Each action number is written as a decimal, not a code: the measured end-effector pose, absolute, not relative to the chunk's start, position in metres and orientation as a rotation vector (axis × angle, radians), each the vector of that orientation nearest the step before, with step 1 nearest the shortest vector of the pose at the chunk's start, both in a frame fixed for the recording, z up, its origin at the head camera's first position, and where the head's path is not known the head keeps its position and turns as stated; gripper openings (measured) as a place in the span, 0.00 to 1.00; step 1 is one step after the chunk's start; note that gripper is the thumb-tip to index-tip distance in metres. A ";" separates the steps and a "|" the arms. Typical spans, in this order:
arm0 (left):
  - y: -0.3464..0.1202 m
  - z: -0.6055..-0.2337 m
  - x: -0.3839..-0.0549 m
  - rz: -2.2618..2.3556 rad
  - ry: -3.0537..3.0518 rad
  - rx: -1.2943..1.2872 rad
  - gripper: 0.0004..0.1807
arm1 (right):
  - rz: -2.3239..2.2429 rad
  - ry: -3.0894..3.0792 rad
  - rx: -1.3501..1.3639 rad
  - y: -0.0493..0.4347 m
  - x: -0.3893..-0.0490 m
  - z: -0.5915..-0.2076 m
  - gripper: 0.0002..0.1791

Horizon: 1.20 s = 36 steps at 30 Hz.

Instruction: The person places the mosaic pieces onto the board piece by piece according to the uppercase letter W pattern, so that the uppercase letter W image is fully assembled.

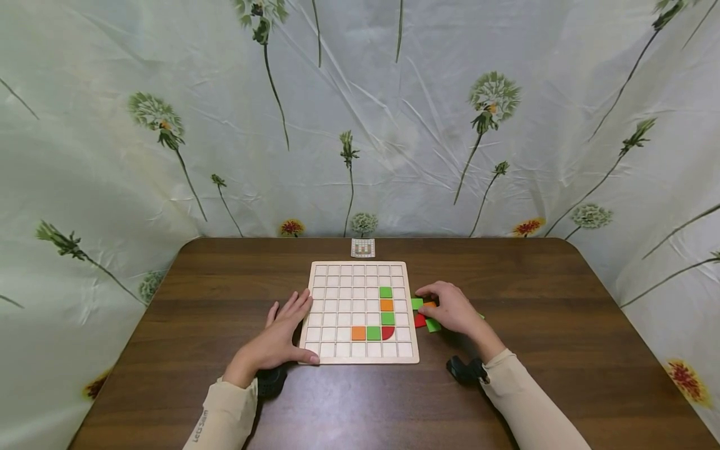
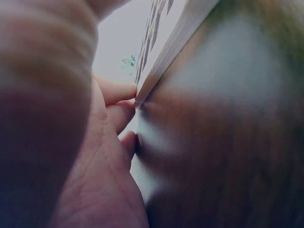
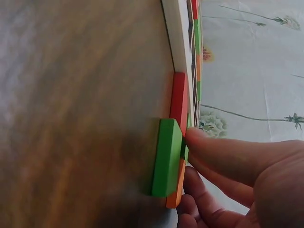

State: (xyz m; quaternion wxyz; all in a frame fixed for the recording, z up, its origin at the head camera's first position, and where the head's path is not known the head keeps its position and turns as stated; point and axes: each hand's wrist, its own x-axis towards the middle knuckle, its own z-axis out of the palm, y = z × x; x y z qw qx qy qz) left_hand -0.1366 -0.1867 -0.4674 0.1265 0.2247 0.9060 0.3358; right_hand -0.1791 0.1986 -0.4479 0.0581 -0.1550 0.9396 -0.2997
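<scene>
We find the grid board [image 1: 360, 360] on the brown table [image 1: 360, 409]. The left hand [image 1: 278, 339] is unclenched, fingers extended against the board's left edge. The right hand [image 1: 454, 310] is at loose tiles [image 1: 420, 320] beside the right edge; we cannot tell whether it grasps one.

The board [image 1: 360, 360], pale and gridded, lies flat with one edge touching the left hand [image 1: 279, 337]. Six inset tiles [image 1: 374, 333] sit between the hands: green, orange and green above a red one with a rounded corner, then green and orange running towards the left hand. Loose tiles [image 1: 420, 321], green, orange and red, cluster under and beside the right hand [image 1: 450, 307].
</scene>
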 end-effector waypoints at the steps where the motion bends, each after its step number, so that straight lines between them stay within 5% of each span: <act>1: -0.187 -0.467 -0.137 0.979 2.638 0.654 0.68 | -0.904 2.852 -0.479 0.199 -0.179 -0.448 0.16; 36: -0.187 -0.467 -0.138 0.963 2.638 0.648 0.68 | -0.871 2.909 -0.532 0.195 -0.174 -0.438 0.13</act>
